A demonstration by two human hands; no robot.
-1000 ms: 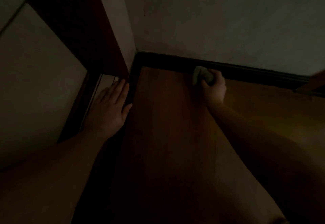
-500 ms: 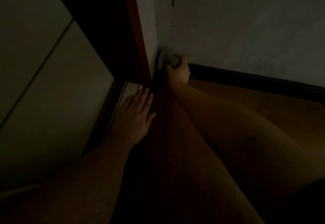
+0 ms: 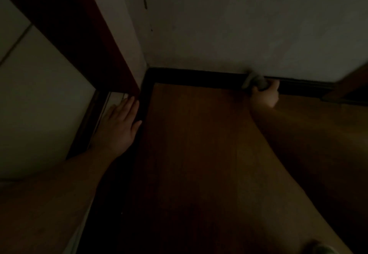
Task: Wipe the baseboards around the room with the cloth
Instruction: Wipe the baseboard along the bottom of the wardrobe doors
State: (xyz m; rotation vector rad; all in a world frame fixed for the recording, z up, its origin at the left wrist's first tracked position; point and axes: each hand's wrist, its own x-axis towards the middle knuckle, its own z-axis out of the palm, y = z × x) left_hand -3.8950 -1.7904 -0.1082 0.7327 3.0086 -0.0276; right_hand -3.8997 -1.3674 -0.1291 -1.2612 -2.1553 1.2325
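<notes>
Dimness covered the whole corner, so fine detail was hard to read. The dark baseboard ran along the foot of the pale wall, and everything else lay in relation to it. The right hand gripped a bunched pale cloth, its fingers curled round the wad and pressing it against the baseboard's face, well along from the corner where the baseboard turned. The left hand lay flat on the floor beside the shorter run of baseboard, just below a reddish door frame, with fingers straight and close together and the thumb angled out toward the baseboard. Brown wooden floor filled the space between the two forearms. Beyond the left hand a lighter tiled floor spread away from the baseboard.
</notes>
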